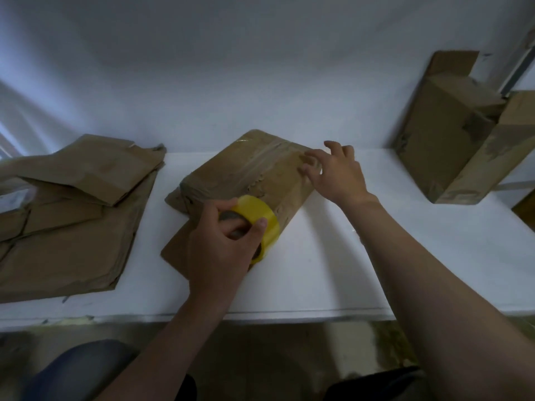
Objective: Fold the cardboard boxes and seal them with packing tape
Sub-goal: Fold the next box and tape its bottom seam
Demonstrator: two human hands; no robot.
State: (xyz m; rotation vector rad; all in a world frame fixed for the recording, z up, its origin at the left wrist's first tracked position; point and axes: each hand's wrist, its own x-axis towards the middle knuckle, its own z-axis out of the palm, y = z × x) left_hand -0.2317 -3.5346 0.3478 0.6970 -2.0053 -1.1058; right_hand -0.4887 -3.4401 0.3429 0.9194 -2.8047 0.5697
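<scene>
White table (347,256) against a white wall (260,68) carries our work. At its middle lies the box (231,175), skewed, with clear tape strips across its top. Our left hand (220,250) grips the yellow tape roll (260,218) at the box's near end, fingers and thumb curled round it. Our right hand (338,175) rests on the far end, fingers spread. Flat cardboard (72,221) is stacked at left, and the made-up boxes (445,146) stand at right.
</scene>
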